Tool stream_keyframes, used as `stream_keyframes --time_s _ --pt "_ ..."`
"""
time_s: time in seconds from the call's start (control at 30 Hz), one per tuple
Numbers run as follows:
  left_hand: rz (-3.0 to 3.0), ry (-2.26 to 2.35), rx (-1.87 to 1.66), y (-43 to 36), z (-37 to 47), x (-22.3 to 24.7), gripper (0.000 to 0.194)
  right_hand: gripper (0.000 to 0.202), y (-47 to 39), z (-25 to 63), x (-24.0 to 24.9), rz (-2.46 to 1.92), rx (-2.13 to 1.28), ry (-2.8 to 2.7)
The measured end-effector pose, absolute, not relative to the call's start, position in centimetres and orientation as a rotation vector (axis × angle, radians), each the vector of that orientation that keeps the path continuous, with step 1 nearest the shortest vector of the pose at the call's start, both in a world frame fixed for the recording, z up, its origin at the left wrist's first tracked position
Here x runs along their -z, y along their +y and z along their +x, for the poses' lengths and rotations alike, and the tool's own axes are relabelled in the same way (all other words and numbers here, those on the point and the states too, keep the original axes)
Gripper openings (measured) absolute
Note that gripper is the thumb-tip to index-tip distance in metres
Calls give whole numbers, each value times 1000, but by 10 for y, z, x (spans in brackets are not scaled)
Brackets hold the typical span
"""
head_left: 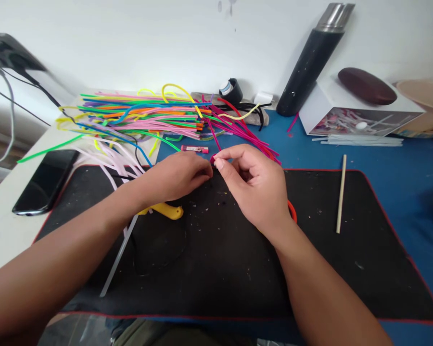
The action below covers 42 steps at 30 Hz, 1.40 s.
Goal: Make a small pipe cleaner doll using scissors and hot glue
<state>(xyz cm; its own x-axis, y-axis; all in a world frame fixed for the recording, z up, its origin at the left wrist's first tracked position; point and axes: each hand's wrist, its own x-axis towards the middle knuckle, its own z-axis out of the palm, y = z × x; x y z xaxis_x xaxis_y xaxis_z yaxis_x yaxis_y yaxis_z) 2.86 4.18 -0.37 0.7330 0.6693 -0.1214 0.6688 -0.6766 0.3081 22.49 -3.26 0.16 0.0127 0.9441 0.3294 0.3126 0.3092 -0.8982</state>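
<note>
Above the far part of the black mat [216, 269], my two hands meet at a small magenta pipe cleaner coil [212, 159]. My right hand [261, 187] pinches it between thumb and forefinger, the other fingers curled in. From the left, my left hand [178, 175] reaches it with fingers bent and closed at the coil; its fingertips are partly hidden. A straight magenta length rises behind the pinch, but I cannot tell if it joins the coil. Under my left wrist lies a yellow-handled tool [169, 210], mostly covered. An orange-red ring-shaped edge [292, 211] shows beside my right wrist.
Many coloured pipe cleaners [144, 115] are heaped at the back. A phone [46, 182] lies left. A translucent stick [119, 257] and a wooden stick [341, 192] rest on the mat. Back right stand a black flask [310, 72] and a white drawer box [364, 115].
</note>
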Motion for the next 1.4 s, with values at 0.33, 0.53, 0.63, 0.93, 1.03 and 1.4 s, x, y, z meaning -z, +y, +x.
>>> stream_keyframes --time_s 0.33,0.53,0.63,0.93,1.03,1.4 --pt "2568 887 -88 19 33 0 15 10 -35 226 -6 -1163 -705 -1417" --pt "2598 730 -101 6 48 11 15 9 -34 227 -4 -1166 -722 -1396" --pt "2616 743 -91 7 52 15 14 8 -35 227 -4 -1163 -708 -1421" --pt "2661 713 -160 6 56 22 15 7 -32 226 -2 -1176 -690 -1437" --pt "2672 703 -120 6 56 22 14 8 -31 226 -1 -1188 -706 -1419" --pt "2601 748 -63 6 57 12 9 12 -28 227 10 -1212 -773 -1408"
